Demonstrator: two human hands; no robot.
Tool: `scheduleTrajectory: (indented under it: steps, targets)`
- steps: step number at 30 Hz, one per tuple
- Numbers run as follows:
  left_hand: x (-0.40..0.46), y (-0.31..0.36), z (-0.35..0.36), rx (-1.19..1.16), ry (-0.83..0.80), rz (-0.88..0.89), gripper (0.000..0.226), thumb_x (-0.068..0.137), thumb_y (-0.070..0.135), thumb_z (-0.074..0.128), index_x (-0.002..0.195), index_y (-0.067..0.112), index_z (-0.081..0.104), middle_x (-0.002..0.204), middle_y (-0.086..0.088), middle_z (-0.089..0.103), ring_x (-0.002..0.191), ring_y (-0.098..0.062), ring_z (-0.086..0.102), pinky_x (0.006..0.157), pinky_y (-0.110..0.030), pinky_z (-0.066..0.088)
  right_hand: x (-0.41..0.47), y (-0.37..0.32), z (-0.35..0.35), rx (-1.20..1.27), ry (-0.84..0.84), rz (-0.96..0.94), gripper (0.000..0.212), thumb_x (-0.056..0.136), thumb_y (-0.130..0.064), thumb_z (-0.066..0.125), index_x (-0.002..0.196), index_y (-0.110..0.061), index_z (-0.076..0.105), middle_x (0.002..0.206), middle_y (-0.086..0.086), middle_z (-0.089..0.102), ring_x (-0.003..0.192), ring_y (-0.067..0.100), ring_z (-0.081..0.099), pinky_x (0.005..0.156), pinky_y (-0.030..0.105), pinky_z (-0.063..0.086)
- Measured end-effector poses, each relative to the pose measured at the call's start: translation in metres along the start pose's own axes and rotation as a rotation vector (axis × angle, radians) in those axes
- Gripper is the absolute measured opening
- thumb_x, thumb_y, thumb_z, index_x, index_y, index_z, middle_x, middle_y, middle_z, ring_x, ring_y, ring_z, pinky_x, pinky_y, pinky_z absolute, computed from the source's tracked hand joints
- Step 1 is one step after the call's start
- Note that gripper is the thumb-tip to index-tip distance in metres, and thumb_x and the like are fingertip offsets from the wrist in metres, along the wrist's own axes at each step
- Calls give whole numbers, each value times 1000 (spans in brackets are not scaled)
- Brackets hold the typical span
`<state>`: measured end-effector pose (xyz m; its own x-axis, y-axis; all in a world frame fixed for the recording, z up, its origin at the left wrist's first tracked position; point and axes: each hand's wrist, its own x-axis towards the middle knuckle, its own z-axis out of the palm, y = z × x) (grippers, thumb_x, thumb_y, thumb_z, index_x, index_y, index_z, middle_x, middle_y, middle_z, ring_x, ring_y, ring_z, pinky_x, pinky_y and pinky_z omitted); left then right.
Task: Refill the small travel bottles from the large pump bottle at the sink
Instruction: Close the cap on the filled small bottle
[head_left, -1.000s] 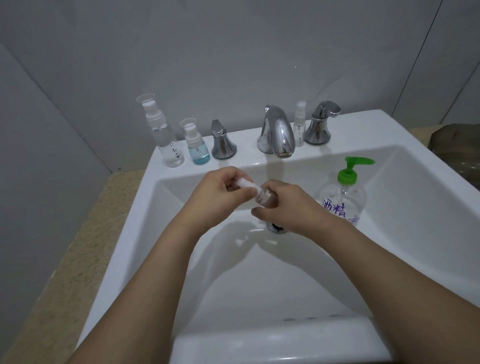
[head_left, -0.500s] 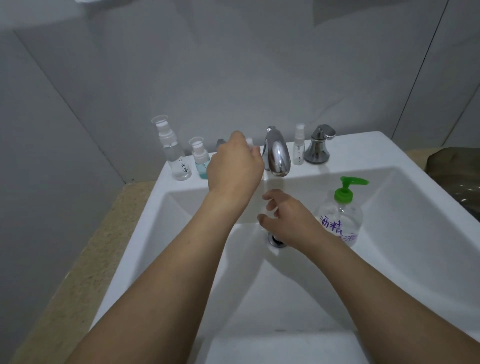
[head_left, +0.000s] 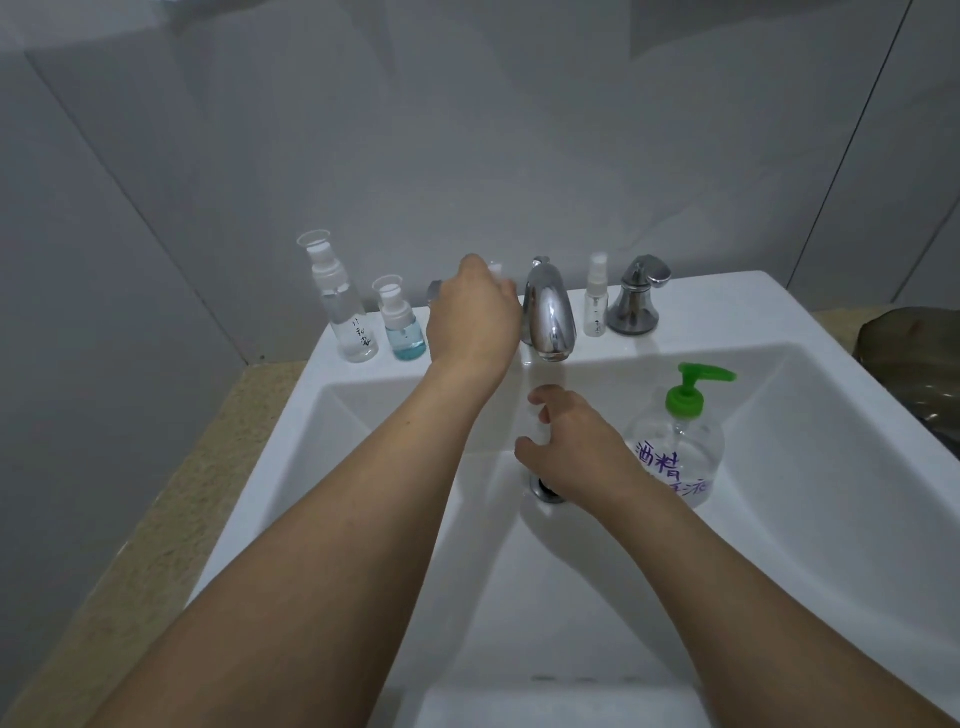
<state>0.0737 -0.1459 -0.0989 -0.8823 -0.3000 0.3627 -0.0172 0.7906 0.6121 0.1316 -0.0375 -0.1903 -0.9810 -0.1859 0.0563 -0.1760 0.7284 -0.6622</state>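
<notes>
The left hand (head_left: 475, 322) reaches over the white ceramic sink's (head_left: 831, 519) back ledge beside the chrome faucet spout (head_left: 549, 317), fingers curled around a small white cap (head_left: 494, 268). The right hand (head_left: 571, 452) holds a small clear travel bottle (head_left: 535, 421) above the drain. The large clear pump bottle with a green pump head (head_left: 680, 441) stands in the basin just right of that hand.

The large pump bottle (head_left: 675, 452) in the sink bore purple handwritten Chinese: 酒精 on top, with a lower line too blurred to read, possibly ending 液. The tall travel bottle (head_left: 349, 312) carried small, illegible dark handwriting.
</notes>
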Motion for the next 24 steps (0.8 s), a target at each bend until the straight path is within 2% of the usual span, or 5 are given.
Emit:
scheduleTrajectory:
  steps: [4, 10, 18, 21, 24]
  targets:
    - [-2, 3, -2, -44, -48, -38, 20, 88, 22, 45, 94, 5, 55, 78, -9, 62, 95, -36, 59, 65, -37, 51, 0, 1, 0, -5, -16, 12, 53, 86, -30, 60, 136, -20, 44, 126, 4, 51, 111, 24, 55, 90, 37, 47]
    - [-23, 1, -14, -66, -28, -18, 34, 81, 20, 40, 113, 14, 50, 95, -6, 62, 73, -35, 65, 69, -44, 56, 0, 0, -1, -3, -22, 22, 51, 87, -32, 60, 134, -19, 45, 124, 4, 52, 111, 24, 55, 90, 37, 46]
    - [-17, 47, -51, -12, 47, 239, 29, 85, 17, 44, 107, 16, 63, 94, -4, 68, 88, -28, 62, 76, -38, 53, 0, 0, -4, -8, -30, 51, 50, 87, -31, 60, 133, -19, 45, 124, 5, 51, 111, 25, 54, 92, 38, 46]
    - [0, 72, -44, 178, -130, 373, 31, 86, 20, 48, 114, 20, 62, 109, 1, 66, 101, -24, 59, 89, -37, 49, -1, 1, -5, -3, -22, 61, 50, 86, -31, 60, 132, -18, 46, 124, 6, 52, 112, 26, 54, 93, 38, 46]
    - [22, 86, -27, 341, -402, 362, 38, 86, 27, 54, 124, 25, 57, 122, 2, 61, 114, -23, 55, 102, -41, 41, -1, 2, -6, -12, -32, 64, 51, 87, -31, 60, 133, -17, 45, 124, 7, 53, 111, 26, 54, 93, 39, 46]
